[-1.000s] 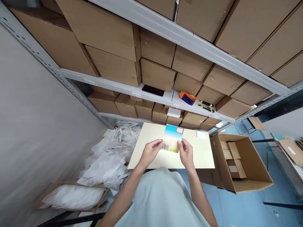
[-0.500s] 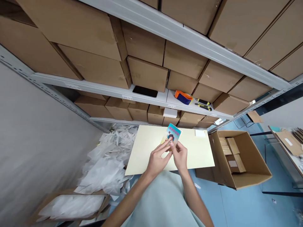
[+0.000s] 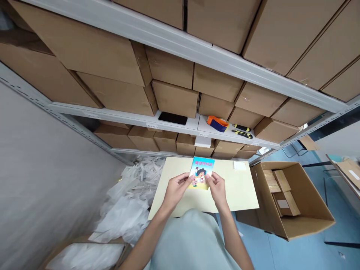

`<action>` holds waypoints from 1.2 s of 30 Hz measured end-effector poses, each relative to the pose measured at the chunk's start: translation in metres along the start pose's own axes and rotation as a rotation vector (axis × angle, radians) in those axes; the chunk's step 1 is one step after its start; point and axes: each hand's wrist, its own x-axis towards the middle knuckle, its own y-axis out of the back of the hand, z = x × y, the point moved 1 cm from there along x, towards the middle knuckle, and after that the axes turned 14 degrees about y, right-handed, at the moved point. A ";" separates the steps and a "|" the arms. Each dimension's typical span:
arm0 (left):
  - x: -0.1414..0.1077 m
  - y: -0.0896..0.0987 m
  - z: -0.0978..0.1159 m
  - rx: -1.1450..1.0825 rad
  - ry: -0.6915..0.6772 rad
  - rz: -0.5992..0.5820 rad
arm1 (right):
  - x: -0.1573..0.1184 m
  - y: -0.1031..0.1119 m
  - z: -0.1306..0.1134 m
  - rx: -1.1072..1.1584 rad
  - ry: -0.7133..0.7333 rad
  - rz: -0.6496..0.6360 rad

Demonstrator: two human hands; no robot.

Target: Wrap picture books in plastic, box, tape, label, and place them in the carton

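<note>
A small colourful booklet or card pack (image 3: 201,173), with a cartoon child and Chinese characters on its front, is held upright over the pale yellow tabletop (image 3: 174,198). At its left edge my left hand (image 3: 177,187) grips it, thumb on the front. My right hand (image 3: 217,186) pinches the right edge in the same way. The fingers behind it are hidden. A small white card or box (image 3: 239,165) lies at the table's far right corner.
Shelves of cardboard boxes (image 3: 176,98) rise behind the table. A black phone (image 3: 172,118), an orange and blue tape dispenser (image 3: 218,123) and box cutters (image 3: 242,134) lie on one shelf. Right stands an open carton (image 3: 312,202) holding smaller boxes; left is a heap of white wrapping (image 3: 126,210).
The booklet has turned from a tilt to nearly straight, its front now fully visible. My left hand has moved from across its front to its left edge. The view has shifted slightly upward.
</note>
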 end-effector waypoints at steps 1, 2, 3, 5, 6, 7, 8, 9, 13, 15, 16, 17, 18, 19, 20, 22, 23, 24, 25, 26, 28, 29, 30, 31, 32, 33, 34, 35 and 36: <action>0.002 0.001 -0.001 -0.002 -0.002 0.025 | 0.001 0.000 0.001 -0.037 0.032 0.066; 0.004 0.003 -0.002 -0.002 -0.011 0.056 | 0.002 -0.001 0.001 -0.087 0.071 0.135; 0.006 0.003 -0.003 -0.002 -0.028 0.089 | 0.001 -0.003 -0.001 -0.137 0.106 0.185; 0.009 0.001 -0.004 -0.005 -0.069 0.144 | -0.003 -0.011 -0.005 -0.178 0.138 0.182; 0.009 -0.002 -0.004 -0.001 -0.091 0.157 | -0.006 -0.017 -0.008 -0.160 0.134 0.137; 0.008 -0.006 -0.003 0.012 -0.117 0.157 | -0.008 -0.023 -0.010 -0.130 0.127 0.090; 0.006 -0.011 -0.003 0.040 -0.150 0.149 | -0.010 -0.028 -0.012 -0.098 0.123 0.058; 0.004 -0.015 -0.001 0.082 -0.189 0.136 | -0.011 -0.033 -0.013 -0.072 0.125 0.049; -0.002 -0.017 0.007 0.233 -0.325 0.078 | -0.004 -0.033 -0.020 -0.036 0.147 0.121; 0.002 -0.006 0.012 0.193 -0.324 0.133 | 0.002 -0.025 -0.026 -0.013 0.158 0.101; 0.005 0.001 0.014 0.155 -0.308 0.172 | 0.004 -0.022 -0.029 0.002 0.161 0.072; 0.008 0.009 0.017 0.120 -0.284 0.194 | 0.006 -0.019 -0.032 0.017 0.158 0.039; 0.012 0.015 0.019 0.094 -0.254 0.187 | 0.006 -0.017 -0.034 0.029 0.152 0.010; 0.014 0.020 0.020 0.079 -0.223 0.154 | 0.007 -0.016 -0.036 0.037 0.145 -0.013; 0.015 0.024 0.021 0.070 -0.194 0.111 | 0.007 -0.015 -0.037 0.043 0.139 -0.028; 0.015 0.026 0.023 0.053 -0.164 0.059 | 0.007 -0.016 -0.036 0.044 0.131 -0.025; 0.014 0.025 0.025 0.041 -0.168 0.064 | 0.006 -0.016 -0.034 0.033 0.132 -0.002; 0.012 0.024 0.026 0.028 -0.183 0.086 | 0.006 -0.017 -0.032 0.008 0.139 0.039; 0.009 0.021 0.028 0.017 -0.208 0.115 | 0.005 -0.017 -0.031 -0.029 0.150 0.096; 0.006 0.017 0.029 0.011 -0.239 0.151 | 0.004 -0.018 -0.030 -0.072 0.164 0.155; -0.001 0.009 0.032 0.026 -0.315 0.232 | 0.001 -0.020 -0.030 -0.135 0.185 0.218; -0.005 0.004 0.033 0.051 -0.356 0.271 | -0.001 -0.023 -0.031 -0.137 0.190 0.207; -0.009 -0.002 0.032 0.084 -0.400 0.299 | -0.003 -0.027 -0.032 -0.118 0.193 0.175; -0.012 -0.008 0.031 0.122 -0.450 0.312 | -0.005 -0.031 -0.034 -0.087 0.197 0.132; -0.016 -0.013 0.029 0.163 -0.503 0.308 | -0.006 -0.034 -0.035 -0.053 0.201 0.091; -0.019 -0.018 0.027 0.199 -0.557 0.294 | -0.006 -0.038 -0.036 -0.023 0.204 0.068; -0.021 -0.022 0.024 0.233 -0.603 0.271 | -0.006 -0.039 -0.037 -0.003 0.206 0.066; -0.022 -0.024 0.023 0.263 -0.635 0.247 | -0.004 -0.040 -0.036 0.007 0.203 0.080; -0.022 -0.024 0.021 0.287 -0.647 0.235 | -0.002 -0.038 -0.035 0.008 0.195 0.101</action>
